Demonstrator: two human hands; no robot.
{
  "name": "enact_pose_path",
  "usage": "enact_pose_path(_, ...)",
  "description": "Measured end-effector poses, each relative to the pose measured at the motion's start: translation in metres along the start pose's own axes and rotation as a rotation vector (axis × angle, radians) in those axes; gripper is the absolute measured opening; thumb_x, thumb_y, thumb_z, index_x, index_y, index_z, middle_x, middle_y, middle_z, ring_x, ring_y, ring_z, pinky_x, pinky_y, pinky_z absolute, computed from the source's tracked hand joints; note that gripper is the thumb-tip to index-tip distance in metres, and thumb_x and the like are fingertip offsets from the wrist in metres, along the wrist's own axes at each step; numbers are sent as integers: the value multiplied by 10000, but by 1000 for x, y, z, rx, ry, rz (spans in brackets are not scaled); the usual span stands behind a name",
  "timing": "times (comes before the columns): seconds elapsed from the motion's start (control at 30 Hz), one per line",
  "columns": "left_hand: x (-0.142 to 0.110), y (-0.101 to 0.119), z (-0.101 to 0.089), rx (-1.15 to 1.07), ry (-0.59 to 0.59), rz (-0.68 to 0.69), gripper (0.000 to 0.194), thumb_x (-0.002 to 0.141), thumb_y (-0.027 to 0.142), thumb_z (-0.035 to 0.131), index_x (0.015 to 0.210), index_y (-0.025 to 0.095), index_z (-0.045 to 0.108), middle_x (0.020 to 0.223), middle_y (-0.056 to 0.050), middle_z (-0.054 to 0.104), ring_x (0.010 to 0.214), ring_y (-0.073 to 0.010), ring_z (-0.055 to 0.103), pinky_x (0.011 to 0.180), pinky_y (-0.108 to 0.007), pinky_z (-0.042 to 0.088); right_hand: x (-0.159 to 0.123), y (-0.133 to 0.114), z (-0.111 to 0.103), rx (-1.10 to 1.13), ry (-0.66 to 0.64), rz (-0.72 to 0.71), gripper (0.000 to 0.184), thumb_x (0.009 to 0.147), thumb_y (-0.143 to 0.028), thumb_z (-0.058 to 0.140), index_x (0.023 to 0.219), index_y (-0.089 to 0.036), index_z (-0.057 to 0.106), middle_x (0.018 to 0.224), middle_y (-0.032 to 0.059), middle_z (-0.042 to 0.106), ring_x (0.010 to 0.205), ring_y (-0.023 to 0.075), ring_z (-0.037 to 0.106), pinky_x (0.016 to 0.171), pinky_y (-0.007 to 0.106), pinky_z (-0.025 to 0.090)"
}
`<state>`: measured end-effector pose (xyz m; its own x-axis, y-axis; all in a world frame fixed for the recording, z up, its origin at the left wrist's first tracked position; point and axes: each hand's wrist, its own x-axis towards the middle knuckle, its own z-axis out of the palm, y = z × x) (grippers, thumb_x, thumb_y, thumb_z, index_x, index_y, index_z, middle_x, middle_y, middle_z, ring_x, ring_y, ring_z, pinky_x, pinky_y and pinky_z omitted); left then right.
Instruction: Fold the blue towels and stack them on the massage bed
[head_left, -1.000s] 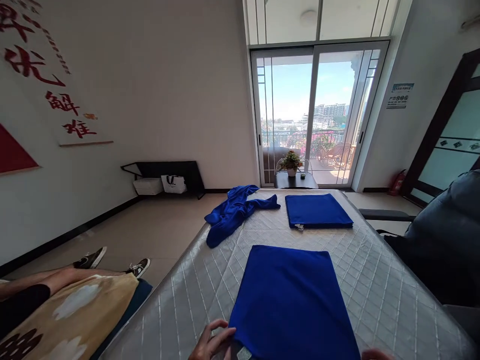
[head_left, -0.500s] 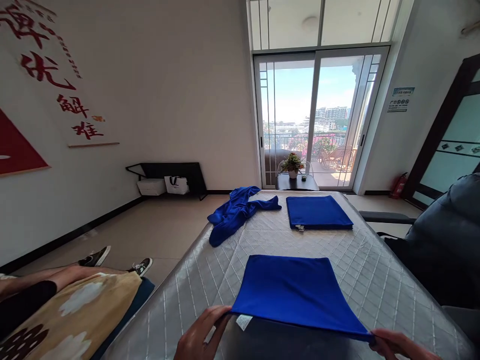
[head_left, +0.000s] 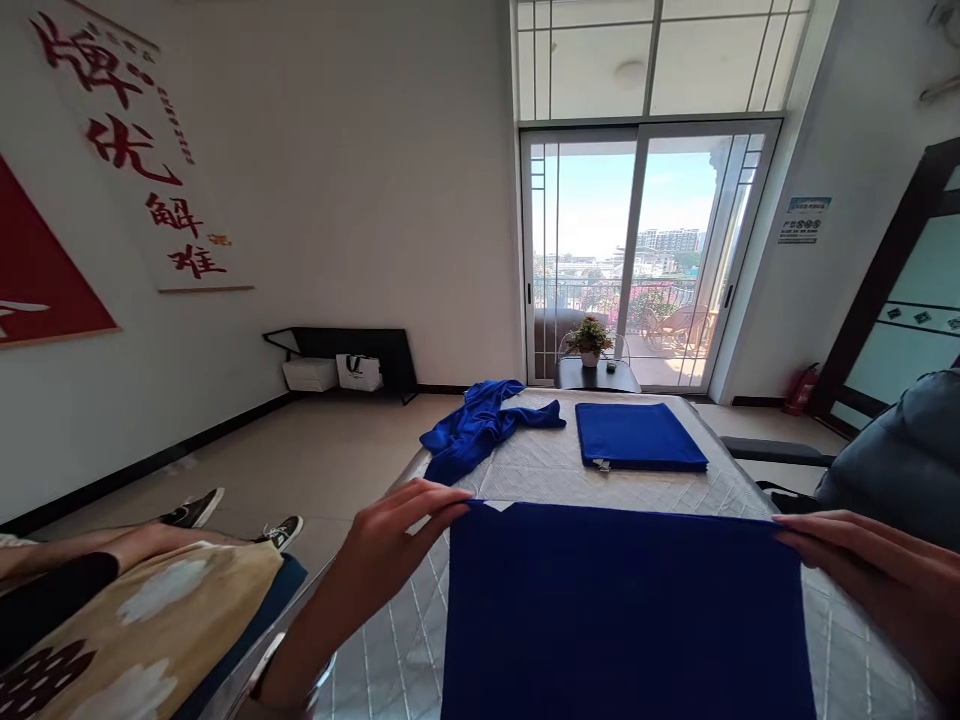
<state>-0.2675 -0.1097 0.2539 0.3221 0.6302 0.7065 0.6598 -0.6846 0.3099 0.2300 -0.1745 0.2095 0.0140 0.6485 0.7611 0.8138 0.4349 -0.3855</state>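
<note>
A square blue cloth (head_left: 630,610) hangs upright in front of me, its top edge stretched between both hands. My left hand (head_left: 405,515) pinches the top left corner, right beside a small white tag (head_left: 498,506). At the top right corner, the fingers of my right hand (head_left: 847,545) are closed on the fabric. The cloth's lower end runs out of the picture. Beyond it, a neat flat stack of blue cloth (head_left: 637,435) lies on the quilted silver-grey table cover (head_left: 525,478). Left of that stack is a crumpled blue cloth (head_left: 480,432).
At the left, a person's legs (head_left: 135,560) show beside a patterned tan cushion or cloth (head_left: 165,620). A dark padded chair (head_left: 892,450) stands close on the right. Past the table's far end is a small black table (head_left: 596,374) with a potted plant (head_left: 590,340).
Both hands have raised the near edge of the cloth. It lay partly flat on the table before; now it hangs upright, nearer to me. The view has tilted slightly up.
</note>
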Motion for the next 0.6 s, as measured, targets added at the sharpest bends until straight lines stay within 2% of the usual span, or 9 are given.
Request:
enact_pose_path(0.1, 38, -23, 11, -49, -129, -32, 305, 958, 503, 593, 982, 263, 779, 891, 6, 774, 773, -154, 708, 742, -239, 536, 41, 4, 17, -72, -134, -79, 256, 849, -617, 646, 1020, -467, 762, 952, -44, 781, 738, 247, 736, 659, 396, 620)
enact_pose_path(0.17, 61, -36, 21, -69, -157, -60, 345, 945, 527, 593, 961, 241, 786, 892, -6, 769, 758, -154, 690, 725, -242, 522, 65, 10, 29, -96, -182, -93, 325, 882, -648, 586, 1009, -409, 766, 916, -29, 782, 667, 216, 715, 593, 358, 577)
enact_pose_path(0.27, 88, -46, 34, -76, -65, -86, 373, 911, 545, 628, 922, 215, 802, 873, -22, 743, 729, -145, 656, 686, -239, 498, 92, 18, 41, -138, -203, -117, 459, 901, -697, 521, 1005, -324, 769, 828, -17, 766, 581, 172, 674, 568, 318, 530)
enact_pose_path(0.33, 96, -47, 38, -72, 27, -110, 381, 891, 550, 654, 920, 203, 810, 832, -21, 722, 705, -137, 638, 646, -231, 479, 102, 22, 43, -158, -166, -138, 504, 909, -715, 486, 1005, -311, 770, 811, -14, 760, 615, 165, 685, 592, 304, 529)
enact_pose_path(0.43, 88, -40, 40, -67, 105, -170, 386, 890, 550, 658, 980, 208, 814, 721, 7, 693, 633, -121, 610, 589, -219, 456, 99, 24, 39, -156, -96, -140, 461, 902, -706, 508, 1061, -356, 764, 944, -7, 780, 757, 193, 730, 677, 325, 581)
enact_pose_path(0.5, 67, -36, 43, -70, 137, -204, 367, 894, 541, 660, 1007, 228, 814, 663, 22, 695, 603, -122, 615, 597, -221, 473, 82, 25, 37, -131, -74, -115, 415, 898, -680, 547, 1075, -375, 767, 1028, -13, 780, 824, 214, 746, 726, 354, 619)
enact_pose_path(0.53, 53, -35, 46, -80, 138, -218, 350, 892, 534, 665, 1011, 242, 815, 665, 21, 716, 609, -131, 636, 618, -228, 494, 68, 27, 37, -103, -94, -98, 391, 904, -657, 560, 1074, -376, 771, 1049, -14, 779, 844, 221, 751, 744, 365, 634)
enact_pose_path(0.6, 17, -36, 57, -128, 93, -261, 313, 877, 526, 680, 1002, 274, 819, 754, 5, 780, 678, -170, 702, 685, -258, 543, 33, 31, 45, -11, -211, -64, 350, 913, -607, 584, 1079, -368, 778, 1086, -11, 775, 882, 230, 758, 776, 370, 652)
